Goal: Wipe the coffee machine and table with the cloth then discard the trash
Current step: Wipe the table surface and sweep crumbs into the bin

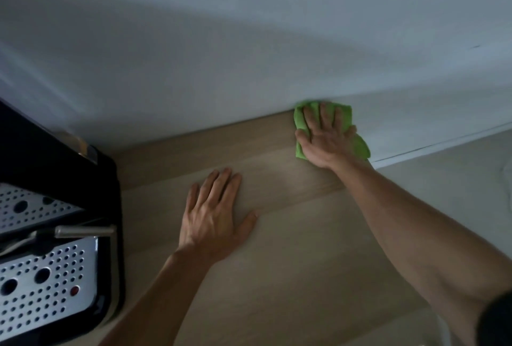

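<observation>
The right hand lies flat on the green cloth, with the fingers spread and the palm pressing down. The cloth sits at the far right corner of the wooden bench, touching the white wall behind it. This grip is not a pinch: the hand is open and holds the cloth only by pressure from above, probably so that a wide part of the fabric meets the surface while it wipes. The arm is stretched far forward, which seems necessary to reach the back edge where dust would collect.

The left hand rests on the bare bench nearer to the person, also open and flat, holding nothing. It is well apart from the cloth. It probably supports the body while the person leans toward the wall.

The coffee machine stands at the left side of the bench, near the left hand but not touching it. Its perforated metal surfaces show from above, and a metal tube crosses in front of them. Neither hand is on the machine.

As for containers, no bin, cup or bowl shows in this view, and no trash can be seen on the bench. Whether anything lies under the perforated metal cannot be told. The step in hand appears to be the wiping of the bench; the discarding is not yet done.
</observation>
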`<state>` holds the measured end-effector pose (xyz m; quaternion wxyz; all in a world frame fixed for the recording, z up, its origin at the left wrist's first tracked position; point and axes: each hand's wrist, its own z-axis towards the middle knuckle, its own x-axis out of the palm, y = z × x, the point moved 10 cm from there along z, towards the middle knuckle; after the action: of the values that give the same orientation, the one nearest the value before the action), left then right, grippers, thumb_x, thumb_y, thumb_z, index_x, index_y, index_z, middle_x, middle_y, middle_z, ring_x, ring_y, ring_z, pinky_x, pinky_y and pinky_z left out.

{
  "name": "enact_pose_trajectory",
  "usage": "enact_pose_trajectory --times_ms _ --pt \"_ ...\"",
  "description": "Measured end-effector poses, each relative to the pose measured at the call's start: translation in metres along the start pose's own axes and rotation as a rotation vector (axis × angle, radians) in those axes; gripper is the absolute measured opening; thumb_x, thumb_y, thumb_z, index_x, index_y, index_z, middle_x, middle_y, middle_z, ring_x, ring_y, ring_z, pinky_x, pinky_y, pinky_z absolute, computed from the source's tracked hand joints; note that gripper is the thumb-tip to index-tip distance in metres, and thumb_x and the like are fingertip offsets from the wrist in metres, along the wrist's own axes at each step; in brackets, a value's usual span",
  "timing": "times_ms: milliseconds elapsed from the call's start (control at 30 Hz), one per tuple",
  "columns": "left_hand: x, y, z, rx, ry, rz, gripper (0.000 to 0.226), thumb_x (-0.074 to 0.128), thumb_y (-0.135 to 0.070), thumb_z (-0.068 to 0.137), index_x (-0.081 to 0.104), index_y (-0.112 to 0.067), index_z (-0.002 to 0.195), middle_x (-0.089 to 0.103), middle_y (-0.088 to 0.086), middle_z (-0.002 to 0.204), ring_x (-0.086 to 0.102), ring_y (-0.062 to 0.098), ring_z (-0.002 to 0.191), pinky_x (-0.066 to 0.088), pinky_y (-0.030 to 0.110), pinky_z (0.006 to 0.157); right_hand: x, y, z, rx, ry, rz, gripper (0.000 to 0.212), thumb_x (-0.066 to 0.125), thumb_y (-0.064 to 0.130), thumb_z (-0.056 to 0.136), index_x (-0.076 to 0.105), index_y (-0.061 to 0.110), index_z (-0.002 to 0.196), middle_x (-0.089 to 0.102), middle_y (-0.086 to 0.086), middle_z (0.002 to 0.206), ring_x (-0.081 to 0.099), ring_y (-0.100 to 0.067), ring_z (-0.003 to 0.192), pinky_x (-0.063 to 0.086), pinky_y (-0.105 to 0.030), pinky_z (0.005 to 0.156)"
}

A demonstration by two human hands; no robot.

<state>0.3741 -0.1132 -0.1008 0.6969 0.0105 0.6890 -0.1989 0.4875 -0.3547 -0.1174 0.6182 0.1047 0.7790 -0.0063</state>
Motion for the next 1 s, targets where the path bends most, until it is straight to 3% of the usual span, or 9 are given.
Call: enact_pose_trajectory --times_ms 100,267,400,500,633,767,867,933,1000 --pt "-0.001 0.003 -0.005 -0.007 0.01 -0.004 0.076 0.042 -0.066 0.079 0.048 -0.019 0.138 0.043 0.002 0.146 0.035 0.022 0.137 0.023 0.044 0.113 0.002 0.039 -0.017 -0.223 -0.08 -0.059 0.06 0.024 0.047 0.093 0.012 0.028 0.148 0.005 -0.002 0.158 0.004 -0.031 0.144 0.009 -0.064 0.109" --pt "-0.007 0.007 -0.019 -0.004 0.007 -0.001 0.076 0.047 -0.063 0.078 0.05 -0.014 0.136 0.046 0.005 0.144 0.038 0.023 0.135 0.028 0.044 0.11 0.005 0.093 -0.115 -0.676 -0.215 0.185 0.053 0.036 0.028 0.08 0.057 0.017 0.127 0.053 -0.009 0.135 0.052 -0.031 0.121 0.038 -0.049 0.1" --pt "-0.007 0.007 -0.026 -0.021 0.019 -0.006 0.077 0.043 -0.064 0.079 0.048 -0.015 0.138 0.044 0.005 0.146 0.036 0.024 0.136 0.028 0.045 0.11 -0.022 0.033 -0.09 -0.373 -0.4 0.48 0.054 0.033 0.024 0.081 0.056 0.01 0.128 0.054 -0.018 0.132 0.054 -0.033 0.119 0.041 -0.034 0.099" --pt "-0.006 0.006 -0.026 -0.025 0.031 -0.004 0.076 0.042 -0.065 0.08 0.048 -0.015 0.138 0.044 0.004 0.146 0.036 0.024 0.136 0.021 0.041 0.111 -0.025 0.007 -0.035 -0.057 -0.338 0.238 0.065 0.023 0.036 0.082 0.038 0.013 0.141 0.037 -0.014 0.147 0.033 -0.032 0.136 0.027 -0.047 0.11" --pt "-0.009 0.008 -0.033 -0.034 0.049 0.003 0.076 0.043 -0.064 0.079 0.05 -0.015 0.136 0.046 0.005 0.144 0.04 0.024 0.133 0.018 0.036 0.109 0.002 0.085 -0.028 -0.267 -0.147 0.063 0.056 0.036 0.029 0.092 0.023 0.023 0.147 0.017 -0.002 0.156 0.013 -0.025 0.143 0.012 -0.053 0.113" --pt "-0.014 0.011 -0.047 -0.025 0.047 -0.005 0.074 0.047 -0.063 0.078 0.052 -0.014 0.134 0.048 0.004 0.142 0.042 0.024 0.132 0.023 0.036 0.108 0.015 0.13 -0.097 -0.71 -0.12 0.177 0.058 0.029 0.03 0.082 0.047 0.021 0.136 0.046 -0.009 0.141 0.037 -0.027 0.134 0.024 -0.047 0.109" --pt "-0.016 0.013 -0.06 -0.026 0.032 -0.028 0.072 0.049 -0.062 0.077 0.054 -0.015 0.133 0.048 0.004 0.142 0.042 0.024 0.131 0.027 0.039 0.106 0.0 0.091 -0.083 -0.565 -0.261 0.217 0.056 0.032 0.028 0.082 0.05 0.017 0.134 0.053 -0.015 0.134 0.047 -0.03 0.126 0.035 -0.048 0.104" --pt "-0.017 0.012 -0.065 -0.019 0.033 -0.025 0.072 0.049 -0.062 0.077 0.054 -0.017 0.132 0.048 0.003 0.142 0.04 0.022 0.131 0.027 0.037 0.106 -0.01 0.073 -0.041 -0.297 -0.271 0.142 0.056 0.035 0.029 0.086 0.039 0.019 0.141 0.039 -0.014 0.146 0.034 -0.03 0.135 0.027 -0.055 0.106" --pt "-0.02 0.017 -0.069 -0.023 0.021 -0.027 0.071 0.05 -0.062 0.076 0.054 -0.018 0.132 0.048 0.002 0.142 0.038 0.021 0.131 0.026 0.035 0.106 -0.005 0.089 -0.024 -0.23 -0.224 0.074 0.056 0.04 0.027 0.09 0.03 0.022 0.144 0.026 -0.009 0.153 0.022 -0.03 0.14 0.018 -0.057 0.109"
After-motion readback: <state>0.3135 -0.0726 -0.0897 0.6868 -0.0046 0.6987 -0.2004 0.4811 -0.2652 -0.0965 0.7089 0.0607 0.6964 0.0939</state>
